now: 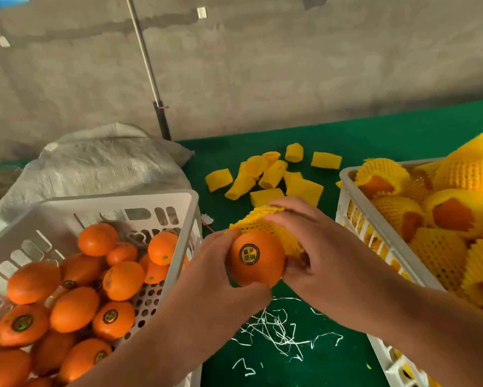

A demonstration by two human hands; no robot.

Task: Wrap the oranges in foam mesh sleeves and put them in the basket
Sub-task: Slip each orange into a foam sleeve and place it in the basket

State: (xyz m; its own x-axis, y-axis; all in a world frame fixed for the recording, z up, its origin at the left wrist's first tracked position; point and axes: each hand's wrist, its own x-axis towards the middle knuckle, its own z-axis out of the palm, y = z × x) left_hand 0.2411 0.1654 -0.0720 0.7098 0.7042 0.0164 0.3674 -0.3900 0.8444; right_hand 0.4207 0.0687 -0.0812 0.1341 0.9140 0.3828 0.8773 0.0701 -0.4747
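Both hands are being kept close together above the green bench [290,367], clamped on one orange [255,258]. By the left hand [220,277] the fruit is being gripped, fingers curled around its near side, its round sticker being turned upward. By the right hand [315,247] a yellow foam mesh sleeve [262,222] is being held against the orange's far side, where only part of the fruit is being covered; how far the sleeve reaches behind is perhaps not to be told, since the fingers are hiding it. Bare oranges are being kept in the white crate [190,196] at left. Wrapped oranges are being kept piled in the white basket [346,174] at right. Loose spare sleeves [274,174] are being left scattered beyond the hands, and white threads [279,331] beneath them.
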